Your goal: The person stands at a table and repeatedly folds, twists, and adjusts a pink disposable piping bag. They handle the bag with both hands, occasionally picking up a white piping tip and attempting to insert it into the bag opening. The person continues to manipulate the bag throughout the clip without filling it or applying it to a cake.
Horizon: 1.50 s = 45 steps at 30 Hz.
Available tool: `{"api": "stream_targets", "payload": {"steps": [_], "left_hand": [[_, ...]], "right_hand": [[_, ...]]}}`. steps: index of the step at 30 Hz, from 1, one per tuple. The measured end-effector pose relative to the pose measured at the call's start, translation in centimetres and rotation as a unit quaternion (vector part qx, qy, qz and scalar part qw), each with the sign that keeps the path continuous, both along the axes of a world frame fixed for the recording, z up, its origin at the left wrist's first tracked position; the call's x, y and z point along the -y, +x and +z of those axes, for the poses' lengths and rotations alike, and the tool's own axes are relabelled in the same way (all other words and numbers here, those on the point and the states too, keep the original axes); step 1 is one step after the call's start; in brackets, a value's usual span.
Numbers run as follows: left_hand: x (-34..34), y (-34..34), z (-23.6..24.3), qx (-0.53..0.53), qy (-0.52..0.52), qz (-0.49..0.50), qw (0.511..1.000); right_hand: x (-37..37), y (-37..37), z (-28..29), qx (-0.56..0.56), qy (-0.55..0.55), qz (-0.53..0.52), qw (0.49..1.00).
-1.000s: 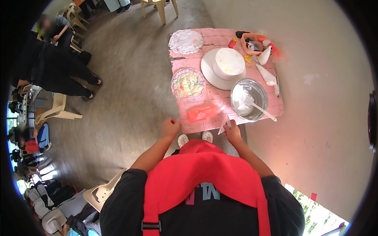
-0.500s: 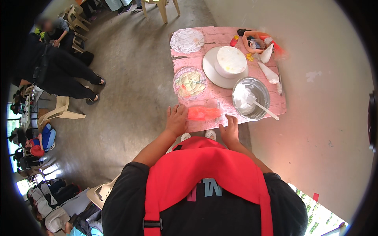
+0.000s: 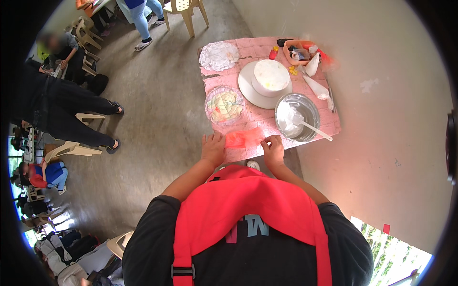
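A thin red plastic bag [image 3: 245, 138] lies at the near edge of the pink table, stretched out between my hands. My left hand [image 3: 213, 148] rests flat on its left end, with the fingers extended. Pinched fingers of my right hand [image 3: 273, 150] hold the bag's right end. Beyond it stands a round white-frosted cake [image 3: 272, 76] on a white turntable [image 3: 246, 86]. To the right, a metal mixing bowl [image 3: 312, 107] contains white cream and a white-handled spatula [image 3: 317, 130].
Two crumpled plastic-covered rounds, one white [image 3: 219, 56] and one yellowish [image 3: 225, 106], lie along the left edge. Filled white piping bags [image 3: 317, 87] and an orange basket [image 3: 289, 51] sit at the far right, near the wall [image 3: 381, 119]. People and chairs are off to the left.
My right hand has gone from open fingers beside the bag to pinching its right end. The bag is spread wider. My view has shifted slightly, and a person walks at the far left.
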State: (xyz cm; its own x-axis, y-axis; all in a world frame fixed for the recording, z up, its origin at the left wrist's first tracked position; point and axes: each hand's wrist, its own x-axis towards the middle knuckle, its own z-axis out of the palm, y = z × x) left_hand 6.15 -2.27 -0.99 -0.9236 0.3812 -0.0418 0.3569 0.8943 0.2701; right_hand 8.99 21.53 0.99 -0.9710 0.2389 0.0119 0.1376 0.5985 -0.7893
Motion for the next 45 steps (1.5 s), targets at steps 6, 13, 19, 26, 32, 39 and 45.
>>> {"api": "stream_targets", "payload": {"steps": [6,13,19,26,32,39,45], "left_hand": [[0.0,0.0,0.0,0.011,-0.017,0.000,1.000],[-0.5,-0.2,1.0,0.048,0.017,0.020,0.999],[-2.6,-0.8,3.1,0.054,0.131,0.004,0.990],[-4.4,-2.5,1.0,0.096,0.203,0.006,0.974],[-4.6,-3.2,-0.7,0.143,0.343,-0.068,0.926],[-5.5,-2.5,2.2,0.328,0.441,-0.025,0.835],[-4.6,-2.6,1.3,0.332,0.443,-0.027,0.833]], "right_hand": [[0.0,0.1,3.5,-0.020,-0.021,0.010,1.000],[-0.9,-1.2,4.4,-0.046,0.000,-0.001,0.999],[0.0,-3.0,6.0,-0.050,0.007,0.046,0.998],[0.2,-4.1,8.0,-0.085,0.061,0.127,0.986],[0.4,-4.5,11.4,-0.136,0.101,0.162,0.972],[0.7,-5.6,14.6,-0.183,0.124,0.168,0.961],[1.0,-6.8,16.0,-0.172,0.163,0.148,0.960]]}}
